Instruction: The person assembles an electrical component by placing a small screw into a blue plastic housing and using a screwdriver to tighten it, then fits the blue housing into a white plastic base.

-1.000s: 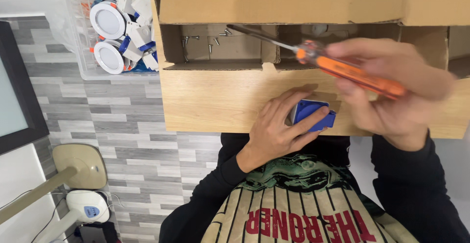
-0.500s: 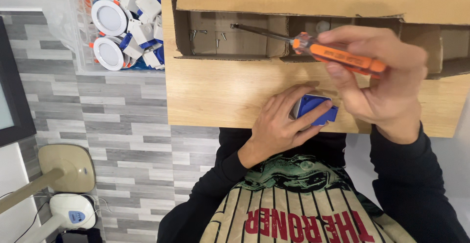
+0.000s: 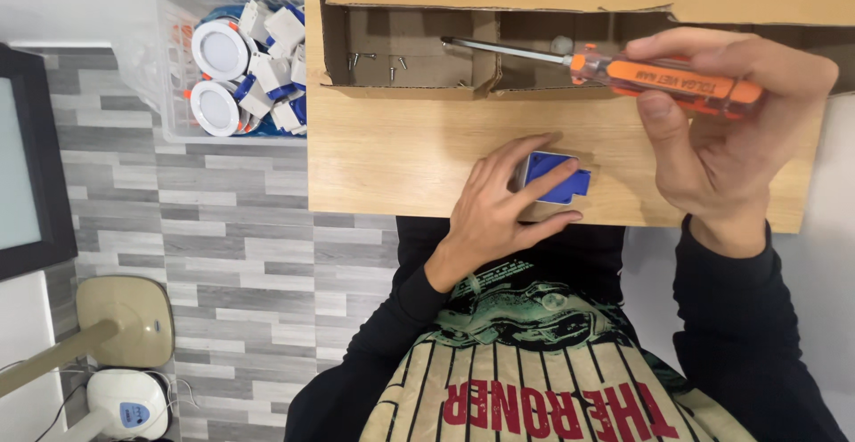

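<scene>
Blue plastic marks the small rectangular part (image 3: 556, 176), which lies flat on the wooden bench (image 3: 401, 152) near its front edge, pinned under the left hand (image 3: 499, 206), whose fingers close around its sides. It looks light and stiff, best held by its short edges, and likely to skid on smooth wood. The right hand (image 3: 721, 130) grips an orange-handled screwdriver (image 3: 623, 68), fingers wrapped shut on the handle, shaft pointing into a cardboard box (image 3: 499, 14) holding loose screws (image 3: 378, 63). Left of the bench, a clear bin (image 3: 174, 68) holds round white lamp fittings. The part's underside and its left end are hidden beneath the fingers.
</scene>
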